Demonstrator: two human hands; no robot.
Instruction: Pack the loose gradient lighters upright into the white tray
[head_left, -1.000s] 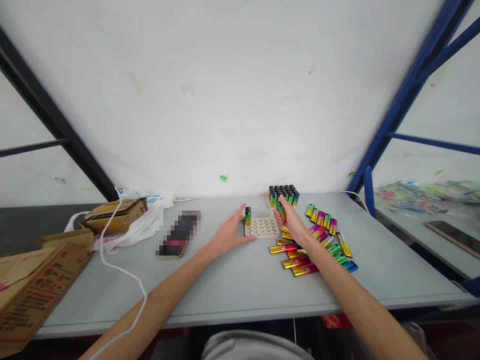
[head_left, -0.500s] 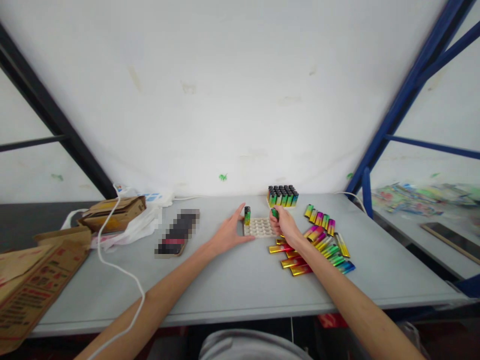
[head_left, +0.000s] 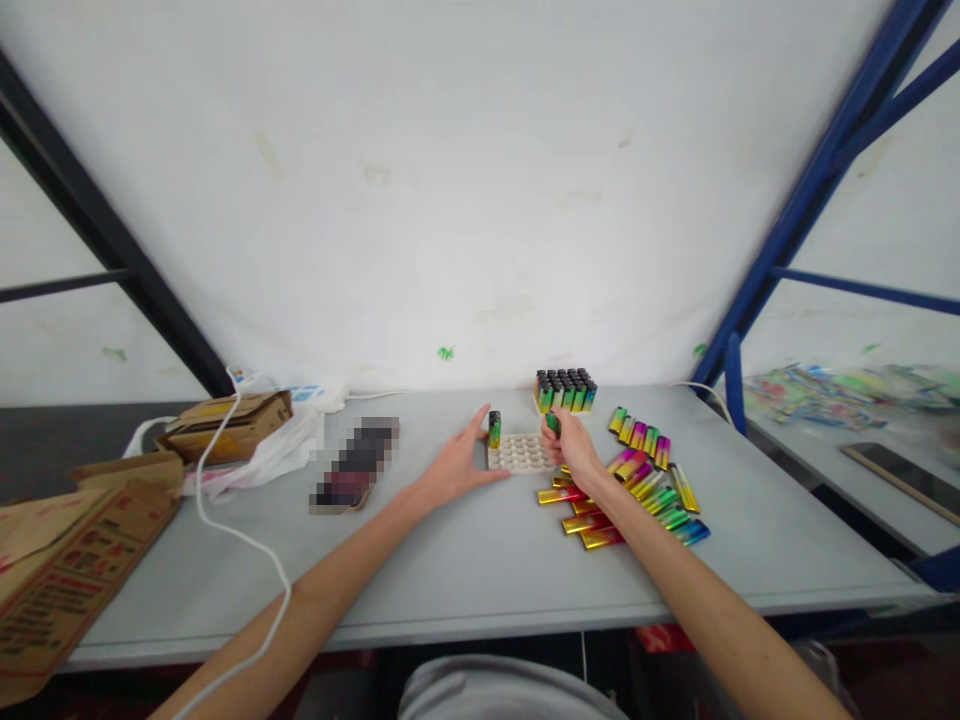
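Observation:
A pale tray with rows of round holes (head_left: 517,455) lies on the table in front of me. One lighter (head_left: 494,430) with a black top stands upright at the tray's far left corner. Around the left end of the tray my left hand (head_left: 459,465) is spread, thumb at the near edge, forefinger near the standing lighter; its grip is open. My right hand (head_left: 571,450) is closed on a green lighter (head_left: 553,424) over the tray's right end, hiding part of both. Several colourful lighters (head_left: 600,540) lie in a loose pile under and beside my right forearm.
Behind the tray stands a full block of upright lighters (head_left: 566,390). A row of lighters (head_left: 639,436) lies to the right. On the left are a pixelated phone-like object (head_left: 356,465), cardboard boxes (head_left: 240,425) and a white cable (head_left: 247,540). A blue frame post (head_left: 802,200) rises at right.
My right hand has shifted very slightly right with the lighter still in it. My left hand and the tray look the same.

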